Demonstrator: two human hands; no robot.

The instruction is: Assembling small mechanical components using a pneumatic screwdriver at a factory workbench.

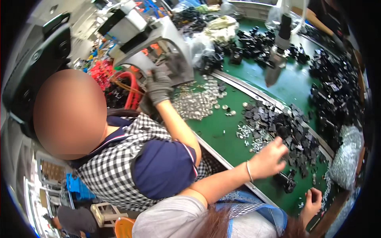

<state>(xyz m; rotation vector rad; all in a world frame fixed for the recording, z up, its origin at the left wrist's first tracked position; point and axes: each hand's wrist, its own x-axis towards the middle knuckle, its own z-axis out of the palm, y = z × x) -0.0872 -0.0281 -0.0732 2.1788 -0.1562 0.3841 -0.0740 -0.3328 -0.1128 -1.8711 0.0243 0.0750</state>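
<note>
My left hand, with a band on its wrist, reaches over the near side of the green work surface. Its fingers are curled together at the edge of a pile of small black plastic parts; what they grip, if anything, is hidden. Just beyond the fingertips sits a dark rounded part. Further right and nearer, my right hand has curled fingers, and I cannot make out anything in them. Between both hands a black molded part lies on the surface. Small silver screws are scattered left of the black pile.
A co-worker in a checkered vest sits at left, a gloved hand at a grey machine. Clear round pieces lie nearby. A metal rail crosses the table. A powered driver hangs above; bubble-wrap stands right.
</note>
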